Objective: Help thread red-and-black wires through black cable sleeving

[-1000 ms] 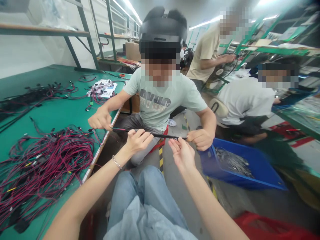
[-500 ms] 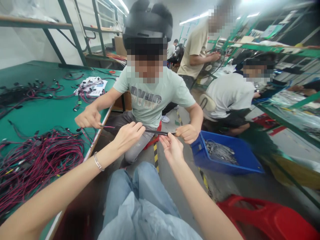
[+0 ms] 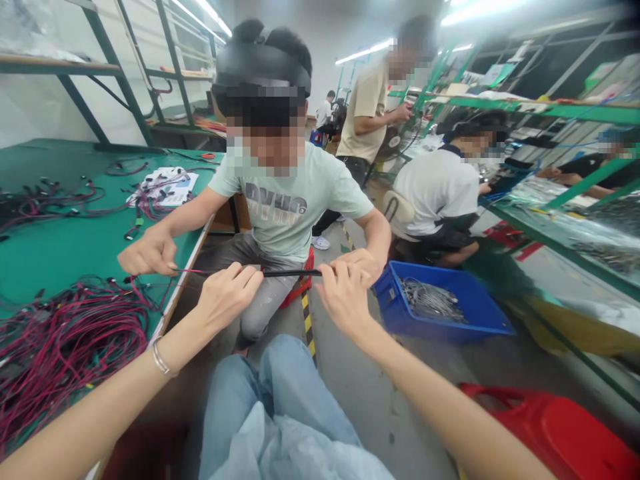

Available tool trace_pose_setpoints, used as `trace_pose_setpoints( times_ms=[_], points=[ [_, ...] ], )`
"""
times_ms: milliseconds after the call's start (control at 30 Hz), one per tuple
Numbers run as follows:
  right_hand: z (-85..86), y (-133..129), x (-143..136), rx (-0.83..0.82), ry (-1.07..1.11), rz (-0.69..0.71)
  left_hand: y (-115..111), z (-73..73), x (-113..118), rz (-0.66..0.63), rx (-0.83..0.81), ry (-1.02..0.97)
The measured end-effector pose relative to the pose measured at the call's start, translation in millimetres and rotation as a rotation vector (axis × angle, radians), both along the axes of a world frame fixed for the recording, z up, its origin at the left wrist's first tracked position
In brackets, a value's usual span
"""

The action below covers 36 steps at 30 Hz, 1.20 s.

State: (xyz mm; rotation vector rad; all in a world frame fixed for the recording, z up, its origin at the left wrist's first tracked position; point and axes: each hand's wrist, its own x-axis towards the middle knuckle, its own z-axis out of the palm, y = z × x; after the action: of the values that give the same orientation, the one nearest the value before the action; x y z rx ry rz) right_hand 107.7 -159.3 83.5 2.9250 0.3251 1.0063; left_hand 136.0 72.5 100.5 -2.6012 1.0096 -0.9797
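A black-sleeved cable [image 3: 290, 273] is stretched level between my two hands, above the gap between me and a seated co-worker. My left hand [image 3: 227, 293] is closed round its left part, fingers curled over the top. At the right end my right hand [image 3: 345, 293] grips it, close against the co-worker's hand [image 3: 369, 263], which partly hides behind mine. Thin red and black wires [image 3: 191, 271] run out leftward to the co-worker's other hand [image 3: 147, 252], which pinches them above the table edge.
A green table [image 3: 50, 253] on the left bears a heap of red and black wire harnesses [image 3: 85, 340]. On the floor to the right stands a blue bin [image 3: 450, 327] with grey cables. A red stool [image 3: 565, 427] is at the lower right. Other people work at benches behind.
My right hand has turned from palm-up, fingers spread, to gripping over the cable's right end. My left hand has shifted left along it, and more black sleeve shows between my hands.
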Motion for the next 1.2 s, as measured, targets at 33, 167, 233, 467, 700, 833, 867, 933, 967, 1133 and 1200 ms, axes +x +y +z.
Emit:
trace_pose_setpoints(
  times_ms=[33, 167, 233, 467, 700, 833, 867, 933, 967, 1133, 1200],
  points=[
    [1.2, -2.8, 6.7, -0.111, -0.034, 0.001, 0.6, 0.0, -0.3, 0.009, 0.005, 0.008],
    [6.8, -14.8, 23.9, -0.287, -0.108, 0.122, 2.0, -2.1, 0.7, 0.011, -0.042, 0.063],
    [11.2, -19.5, 26.3, -0.311, -0.077, 0.177, 2.5, -4.3, 1.9, 0.018, -0.076, 0.082],
    [35.4, -24.0, 28.2, -0.313, 0.115, 0.298, 5.0, -10.6, 3.2, 0.036, -0.17, 0.034],
    [54.3, -24.1, 28.3, -0.35, 0.242, 0.336, 29.6, -7.0, 11.6, 0.009, -0.112, 0.072],
    [63.7, -26.0, 33.9, -0.341, 0.348, 0.307, 46.2, 0.0, 12.1, 0.001, -0.116, 0.127],
    [67.1, -27.1, 39.2, -0.277, 0.406, 0.304, 48.4, 2.6, 13.1, 0.016, -0.129, 0.149],
    [75.8, -29.2, 55.9, -0.068, 0.633, 0.325, 50.8, 9.4, 18.3, 0.057, -0.175, 0.22],
    [80.8, -29.5, 66.8, 0.083, 0.811, 0.316, 51.5, 13.8, 23.0, 0.076, -0.2, 0.273],
    [102.0, -19.9, 120.8, 0.683, 1.439, 0.039, 53.7, 42.6, 55.0, 0.189, -0.155, 0.589],
    [105.6, -15.3, 131.4, 0.692, 1.451, 0.031, 54.8, 51.5, 59.6, 0.229, -0.11, 0.586]
  ],
)
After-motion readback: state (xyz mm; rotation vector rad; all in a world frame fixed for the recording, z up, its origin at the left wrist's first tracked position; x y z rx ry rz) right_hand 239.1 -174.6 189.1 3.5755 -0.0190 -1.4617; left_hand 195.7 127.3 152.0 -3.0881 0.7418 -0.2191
